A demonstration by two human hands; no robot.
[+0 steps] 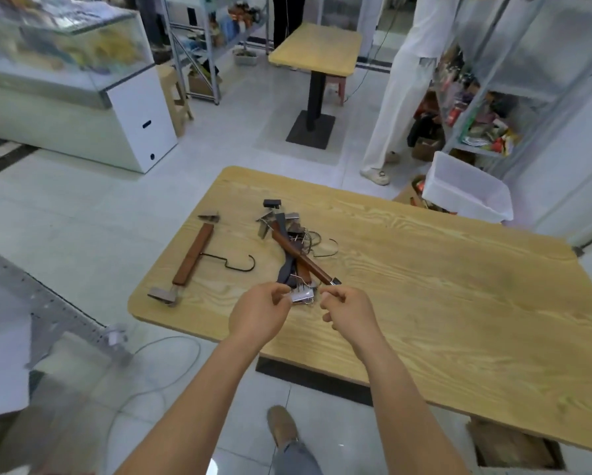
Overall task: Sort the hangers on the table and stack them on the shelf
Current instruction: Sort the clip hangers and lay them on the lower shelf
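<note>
Head view: I'm looking down my two bare forearms at a light wooden tabletop (pixel 459 286). Near its front edge lies a tangled pile of hangers (pixel 294 248): brown and dark wooden bars crossed over each other, with wire hooks and metal clips sticking out at the ends. The left grip (pixel 258 308) is curled, thumb and forefinger pinching a silver clip (pixel 303 296) at the near end of the pile. The right grip (pixel 347 311) is curled too, its fingertips right beside that clip and just under the dark-tipped end of the top brown hanger (pixel 305 257). I cannot tell whether it has hold of anything.

A single hanger (pixel 193 255) lies apart from the pile, towards the left edge of the tabletop. It has a brown bar, a black hook pointing right and a clip at each end.

Past the far right corner of the tabletop sits a white plastic bin (pixel 469 190), and behind it stand metal shelves (pixel 486 90) packed with coloured goods. A person in white clothes (pixel 401 97) stands next to them. Further back stands a small table (pixel 317 49) on a black post. A glass-topped chest freezer (pixel 65 63) fills the upper left. A thin cable (pixel 157 371) loops over the floor tiles at lower left, and my own shoe (pixel 282 426) shows below the tabletop edge.
</note>
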